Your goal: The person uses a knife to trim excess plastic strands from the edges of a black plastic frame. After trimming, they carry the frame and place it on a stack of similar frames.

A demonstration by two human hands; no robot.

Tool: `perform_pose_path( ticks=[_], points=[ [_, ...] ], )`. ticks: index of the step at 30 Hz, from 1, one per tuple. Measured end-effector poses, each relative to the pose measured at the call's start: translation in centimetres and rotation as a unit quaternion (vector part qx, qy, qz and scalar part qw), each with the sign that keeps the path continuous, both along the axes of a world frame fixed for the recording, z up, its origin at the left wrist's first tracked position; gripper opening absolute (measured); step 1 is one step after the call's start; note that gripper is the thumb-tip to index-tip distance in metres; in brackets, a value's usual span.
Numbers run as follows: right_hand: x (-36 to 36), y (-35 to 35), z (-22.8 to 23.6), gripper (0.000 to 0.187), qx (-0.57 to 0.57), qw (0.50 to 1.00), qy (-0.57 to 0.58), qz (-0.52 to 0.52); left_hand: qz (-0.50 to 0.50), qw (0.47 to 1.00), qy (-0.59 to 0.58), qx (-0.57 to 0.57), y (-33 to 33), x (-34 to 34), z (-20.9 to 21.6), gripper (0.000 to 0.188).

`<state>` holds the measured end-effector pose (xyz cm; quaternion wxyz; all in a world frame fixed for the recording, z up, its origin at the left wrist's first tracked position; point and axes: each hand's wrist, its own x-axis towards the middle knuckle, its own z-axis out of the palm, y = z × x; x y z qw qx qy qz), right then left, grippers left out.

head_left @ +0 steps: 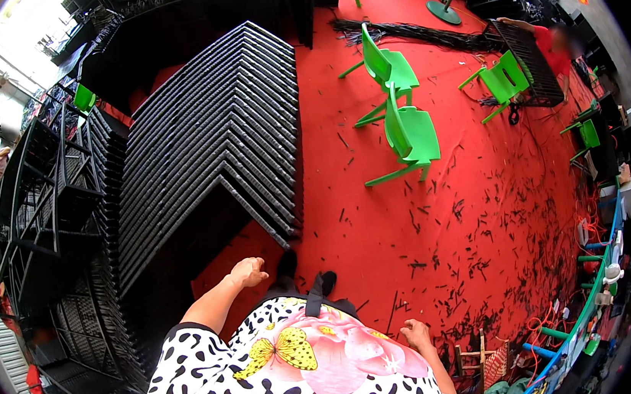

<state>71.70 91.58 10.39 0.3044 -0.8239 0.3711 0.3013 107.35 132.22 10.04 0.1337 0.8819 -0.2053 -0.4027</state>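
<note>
My left hand (pixel 249 272) hangs in front of my body with its fingers loosely bent and apart, holding nothing. It is nearest to the front end of a tall row of nested black woven frames (pixel 202 140), and I see no contact with them. My right hand (pixel 416 334) hangs low at my right side over the red floor (pixel 373 268), its fingers half curled and apart, with nothing visible in it. A dark strap (pixel 315 295) lies down the front of my spotted top.
Two green chairs (pixel 413 134) stand ahead to the right. Beyond another green chair (pixel 504 78), a person in red (pixel 552 45) handles a black woven panel (pixel 528 63). Black strips lie scattered over the floor. A small wooden stool (pixel 483 358) is at lower right, black furniture (pixel 72 184) at left.
</note>
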Motion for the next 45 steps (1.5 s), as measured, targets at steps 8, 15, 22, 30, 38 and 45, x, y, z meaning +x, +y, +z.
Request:
perform_pose_path(
  ticks=[8, 15, 22, 30, 38, 45],
  points=[
    [-1.5, -0.4, -1.8, 0.038, -0.012, 0.997, -0.07, 0.016, -0.024, 0.999, -0.039, -0.03, -0.5, -0.1, -0.7, 0.032],
    [-1.6, 0.0, -2.1, 0.042, 0.009, 0.999, -0.033, -0.006, 0.034, 0.996, -0.059, -0.058, 0.9, 0.6, -0.4, 0.037],
    [1.1, 0.6, -1.8, 0.042, 0.025, 1.0, 0.009, -0.01, 0.042, 0.978, -0.2, -0.042, 3.1, 6.0, 1.7, 0.03],
    [13.2, 4.4, 1.4, 0.039, 0.029, 0.994, -0.082, 0.06, 0.041, 0.924, -0.374, -0.063, 5.4, 15.3, 2.2, 0.045],
    [37.3, 19.0, 5.5, 0.024, 0.123, 0.917, -0.325, 0.195, 0.02, 0.901, -0.426, -0.078, 9.1, 22.5, -0.4, 0.075],
    [49.3, 27.7, 2.0, 0.022, 0.096, 0.908, -0.312, 0.263, -0.033, 0.922, -0.351, -0.161, 9.5, 23.5, 0.2, 0.071]
  ],
)
